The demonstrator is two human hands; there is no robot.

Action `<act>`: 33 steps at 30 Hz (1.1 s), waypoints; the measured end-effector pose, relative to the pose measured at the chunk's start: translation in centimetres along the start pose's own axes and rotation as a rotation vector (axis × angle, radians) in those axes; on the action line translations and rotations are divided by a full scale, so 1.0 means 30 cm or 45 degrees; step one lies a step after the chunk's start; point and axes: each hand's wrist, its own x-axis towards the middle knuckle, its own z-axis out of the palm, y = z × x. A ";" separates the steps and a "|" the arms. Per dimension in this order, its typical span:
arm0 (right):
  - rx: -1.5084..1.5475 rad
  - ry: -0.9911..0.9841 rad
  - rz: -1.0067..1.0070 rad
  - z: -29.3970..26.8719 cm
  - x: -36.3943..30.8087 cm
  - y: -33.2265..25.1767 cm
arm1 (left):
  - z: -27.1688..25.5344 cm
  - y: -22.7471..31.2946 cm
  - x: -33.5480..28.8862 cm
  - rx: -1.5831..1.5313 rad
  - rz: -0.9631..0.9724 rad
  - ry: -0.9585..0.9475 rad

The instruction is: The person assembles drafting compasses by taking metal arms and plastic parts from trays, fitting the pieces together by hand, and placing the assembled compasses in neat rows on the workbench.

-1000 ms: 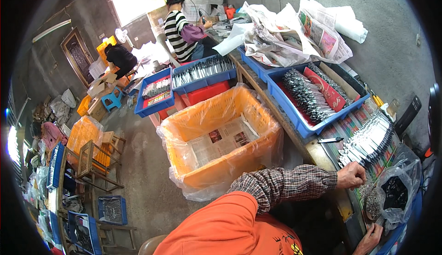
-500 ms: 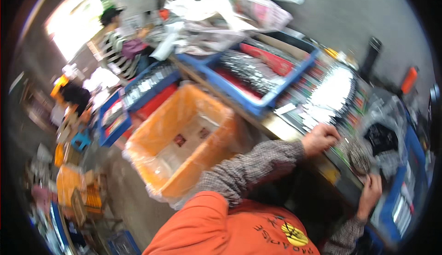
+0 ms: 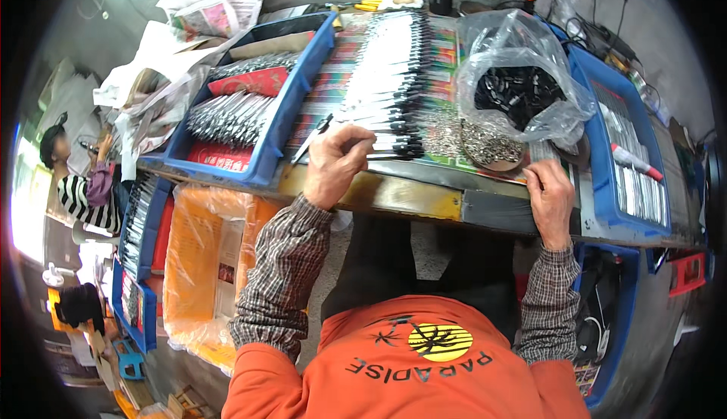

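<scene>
My left hand (image 3: 337,163) is closed at the near edge of a row of pens (image 3: 386,78) with white barrels and black ends. Whatever its curled fingers may hold is hidden. Just left of it, a single black-and-white pen (image 3: 310,139) lies slanted on the table. My right hand (image 3: 550,201) rests at the table's front edge with fingers bent together; I cannot make out anything in them. Close beyond it is a heap of small shiny metal parts (image 3: 488,146). Behind the heap, a clear plastic bag (image 3: 522,48) lies open around small black pieces (image 3: 519,93).
Blue trays holding pens stand at left (image 3: 266,143) and right (image 3: 606,184); a red-capped marker (image 3: 636,163) lies in the right one. Below on the left is a plastic-lined orange crate (image 3: 193,267). Another person (image 3: 91,184) in stripes sits at far left.
My view has swung right and steadied, so the table now lies squarely before me. Both hands remain at the table's front edge, the left by the pens, the right by the metal parts.
</scene>
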 end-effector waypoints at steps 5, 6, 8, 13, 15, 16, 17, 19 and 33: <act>-0.021 -0.010 0.003 -0.003 -0.001 0.002 | 0.010 0.002 -0.040 0.263 0.086 0.052; -0.032 -0.009 0.008 -0.004 0.000 0.000 | 0.013 -0.002 -0.044 0.255 0.088 0.044; -0.044 -0.012 -0.044 -0.006 0.000 0.002 | 0.019 -0.014 -0.051 0.451 0.240 0.165; -0.035 -0.086 -0.028 -0.045 0.022 -0.013 | 0.019 -0.012 -0.049 0.627 0.405 0.209; -0.025 -0.080 -0.037 -0.062 0.050 -0.032 | 0.016 -0.036 -0.057 0.627 0.440 0.251; 0.005 -0.083 -0.042 -0.069 0.066 -0.042 | 0.015 -0.041 -0.058 0.644 0.460 0.293; 0.001 -0.056 -0.069 -0.073 0.089 -0.047 | 0.010 -0.041 -0.055 0.692 0.487 0.282; -0.002 -0.065 -0.088 -0.095 0.127 -0.074 | 0.016 -0.051 -0.067 0.668 0.518 0.289; 0.061 -0.120 -0.134 -0.049 0.126 -0.149 | -0.024 -0.031 -0.113 0.691 0.569 0.314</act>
